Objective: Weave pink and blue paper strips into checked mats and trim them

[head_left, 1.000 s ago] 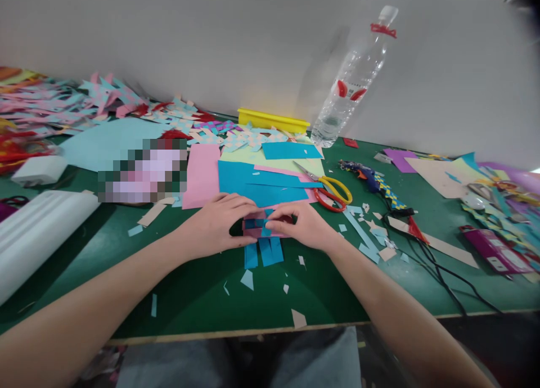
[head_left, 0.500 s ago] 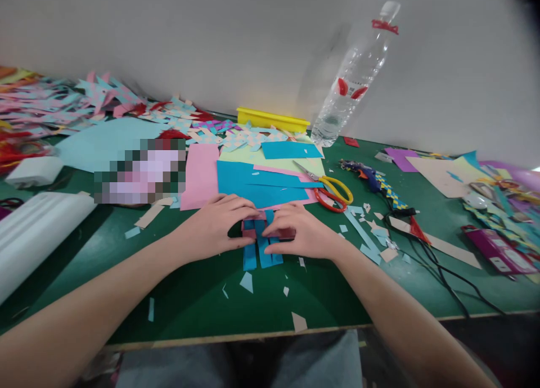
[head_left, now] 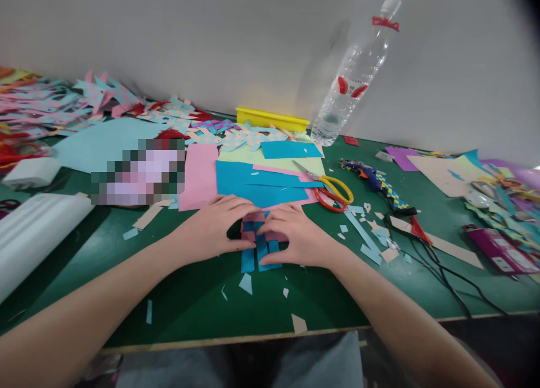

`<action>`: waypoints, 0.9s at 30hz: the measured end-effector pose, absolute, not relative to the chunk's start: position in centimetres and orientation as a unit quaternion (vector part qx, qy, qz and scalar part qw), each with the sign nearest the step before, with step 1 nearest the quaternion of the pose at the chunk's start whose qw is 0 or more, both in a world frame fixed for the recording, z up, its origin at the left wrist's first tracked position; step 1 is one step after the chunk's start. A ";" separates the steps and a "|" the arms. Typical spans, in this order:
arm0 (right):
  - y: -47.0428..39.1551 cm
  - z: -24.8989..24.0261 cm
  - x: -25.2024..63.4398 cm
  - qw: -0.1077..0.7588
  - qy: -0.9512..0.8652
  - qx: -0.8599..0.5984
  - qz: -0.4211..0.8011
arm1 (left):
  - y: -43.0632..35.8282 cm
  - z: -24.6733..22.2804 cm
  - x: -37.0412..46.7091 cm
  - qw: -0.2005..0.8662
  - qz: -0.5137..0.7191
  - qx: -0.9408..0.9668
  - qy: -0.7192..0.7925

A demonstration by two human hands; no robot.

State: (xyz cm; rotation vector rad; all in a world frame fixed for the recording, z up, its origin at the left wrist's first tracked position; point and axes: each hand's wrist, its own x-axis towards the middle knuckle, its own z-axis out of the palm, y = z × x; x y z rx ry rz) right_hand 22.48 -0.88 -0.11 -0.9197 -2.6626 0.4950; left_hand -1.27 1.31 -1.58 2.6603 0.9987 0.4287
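Observation:
Between my two hands a small weave of blue and pink paper strips (head_left: 261, 246) lies on the table, its blue ends pointing toward me. My left hand (head_left: 213, 225) curves round its left side, thumb low and fingers on the far edge. On the right side my right hand (head_left: 306, 236) holds the weave in the same way, with thumb and fingers bent over the strips. Both hands cover part of the far edge. Just beyond them are a blue paper sheet (head_left: 236, 183), a pink sheet (head_left: 198, 174) and scissors (head_left: 333, 191) with yellow and red handles.
A tilted plastic bottle (head_left: 354, 79) leans on the wall beside a yellow tray (head_left: 272, 119). To the right are a glue gun (head_left: 371, 177), black cords (head_left: 439, 270) and a magenta box (head_left: 500, 250). Paper scraps (head_left: 246, 283) dot the green table; a white roll (head_left: 40, 230) lies left.
My right hand's thumb and fingers have shifted slightly left and spread a little wider over the strips. My left hand stays almost in place.

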 end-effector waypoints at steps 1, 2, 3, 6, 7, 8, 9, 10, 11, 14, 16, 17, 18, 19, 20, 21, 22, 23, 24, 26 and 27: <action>-0.9 -0.2 22.4 0.138 -0.923 -0.318 0.169 | 1.3 -1.5 -1.3 0.138 0.150 0.915 0.348; -0.8 -0.2 22.4 0.136 -0.924 -0.316 0.167 | 1.4 -1.4 -1.2 0.140 0.151 0.914 0.350; -0.8 -0.3 22.4 0.135 -0.925 -0.313 0.167 | 1.5 -1.4 -1.2 0.138 0.150 0.914 0.350; -0.8 -0.3 22.4 0.136 -0.926 -0.307 0.172 | 1.7 -1.5 -1.3 0.117 0.142 0.920 0.346; -0.8 -0.3 22.5 0.137 -0.926 -0.306 0.174 | 1.7 -1.6 -1.3 0.111 0.139 0.921 0.346; -0.7 -0.3 22.5 0.137 -0.926 -0.306 0.176 | 1.8 -1.7 -1.3 0.109 0.138 0.921 0.348; -0.7 -0.3 22.4 0.137 -0.925 -0.306 0.178 | 1.8 -1.7 -1.4 0.109 0.137 0.920 0.350; -0.7 -0.3 22.4 0.136 -0.925 -0.307 0.179 | 1.8 -1.8 -1.3 0.111 0.136 0.919 0.353; -0.7 -0.3 22.4 0.135 -0.925 -0.307 0.179 | 1.8 -1.8 -1.3 0.114 0.136 0.918 0.354; -0.8 -0.3 22.4 0.132 -0.924 -0.309 0.181 | 1.8 -1.9 -1.3 0.118 0.133 0.918 0.355; -0.8 -0.4 22.4 0.132 -0.923 -0.310 0.185 | 1.8 -1.9 -1.3 0.119 0.133 0.915 0.362; -0.8 -0.4 22.4 0.132 -0.922 -0.312 0.186 | 1.7 -1.9 -1.4 0.119 0.134 0.913 0.367; -0.8 -0.4 22.4 0.131 -0.921 -0.314 0.188 | 1.7 -1.9 -1.4 0.120 0.134 0.911 0.372; -0.8 -0.4 22.4 0.131 -0.920 -0.316 0.191 | 1.7 -1.8 -1.4 0.121 0.132 0.909 0.376; -0.8 -0.4 22.4 0.130 -0.919 -0.318 0.194 | 1.7 -1.8 -1.4 0.122 0.128 0.909 0.379; -0.7 -0.5 22.4 0.129 -0.918 -0.321 0.196 | 1.6 -1.7 -1.4 0.121 0.125 0.909 0.380; -0.7 -0.5 22.3 0.129 -0.917 -0.322 0.198 | 1.6 -1.7 -1.4 0.120 0.123 0.909 0.381; -0.7 -0.5 22.3 0.129 -0.916 -0.323 0.199 | 1.6 -1.7 -1.4 0.120 0.122 0.909 0.381; -0.7 -0.6 22.3 0.129 -0.916 -0.323 0.198 | 1.7 -1.7 -1.4 0.120 0.123 0.909 0.381; -0.7 -0.6 22.2 0.132 -0.918 -0.322 0.191 | 1.8 -1.8 -1.4 0.123 0.128 0.908 0.380; -0.7 -0.6 22.2 0.135 -0.918 -0.321 0.188 | 1.8 -1.8 -1.4 0.126 0.130 0.907 0.381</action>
